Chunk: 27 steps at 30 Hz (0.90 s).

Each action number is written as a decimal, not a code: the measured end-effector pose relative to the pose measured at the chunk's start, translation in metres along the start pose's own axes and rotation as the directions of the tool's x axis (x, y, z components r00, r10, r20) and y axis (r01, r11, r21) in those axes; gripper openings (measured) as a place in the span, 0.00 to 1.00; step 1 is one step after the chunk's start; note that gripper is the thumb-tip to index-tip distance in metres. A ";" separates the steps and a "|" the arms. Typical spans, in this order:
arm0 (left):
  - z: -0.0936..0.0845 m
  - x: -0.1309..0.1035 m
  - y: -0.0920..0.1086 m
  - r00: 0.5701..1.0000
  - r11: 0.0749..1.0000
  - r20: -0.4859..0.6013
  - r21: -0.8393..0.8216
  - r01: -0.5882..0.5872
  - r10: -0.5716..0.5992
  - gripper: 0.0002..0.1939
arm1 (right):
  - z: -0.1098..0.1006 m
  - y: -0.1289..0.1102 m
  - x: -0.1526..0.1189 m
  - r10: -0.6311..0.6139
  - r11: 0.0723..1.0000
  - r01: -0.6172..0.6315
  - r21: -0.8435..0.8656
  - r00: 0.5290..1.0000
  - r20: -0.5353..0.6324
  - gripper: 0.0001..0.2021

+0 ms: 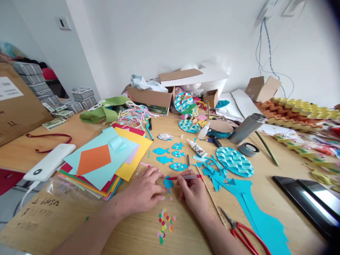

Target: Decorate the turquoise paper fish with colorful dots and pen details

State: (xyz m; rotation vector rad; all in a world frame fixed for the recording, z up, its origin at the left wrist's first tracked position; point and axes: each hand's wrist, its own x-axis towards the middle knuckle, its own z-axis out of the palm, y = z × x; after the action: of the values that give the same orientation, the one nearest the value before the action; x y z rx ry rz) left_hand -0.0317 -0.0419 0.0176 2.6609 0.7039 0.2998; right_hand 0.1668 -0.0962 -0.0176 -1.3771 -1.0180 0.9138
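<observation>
Wooden tabletop (132, 233), small blue paper fish (168, 182), left hand (147, 187) spread beside it; right hand (191, 188) pinching red pen (196, 176)

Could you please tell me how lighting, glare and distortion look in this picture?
Head view: soft, diffuse light; bright glare on the black glossy devices; wide-angle distortion seems to tilt the metal flask outward; dark blur at the upper right corner; left hand and right hand fairly sharp.

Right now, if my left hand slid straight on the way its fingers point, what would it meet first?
Your left hand would probably meet the small blue paper piece right next to it, perhaps touching now. Beyond that is your right hand, holding a red pen.
</observation>
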 end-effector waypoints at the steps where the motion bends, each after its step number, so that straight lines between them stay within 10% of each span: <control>1: -0.001 0.000 0.000 1.000 1.000 0.016 -0.002 0.003 -0.003 0.11 | 0.000 0.001 0.000 -0.004 1.000 0.004 -0.006 1.000 0.002 0.21; 27: 0.002 0.005 -0.008 0.998 0.997 0.056 -0.076 0.013 -0.009 0.13 | 0.000 0.002 0.002 0.024 0.998 -0.022 -0.062 0.999 0.028 0.22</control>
State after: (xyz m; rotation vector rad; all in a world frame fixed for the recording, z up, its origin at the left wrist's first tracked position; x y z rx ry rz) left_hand -0.0303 -0.0338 0.0136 2.5819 0.6758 0.2439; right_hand 0.1678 -0.0944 -0.0194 -1.4327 -1.0621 0.9284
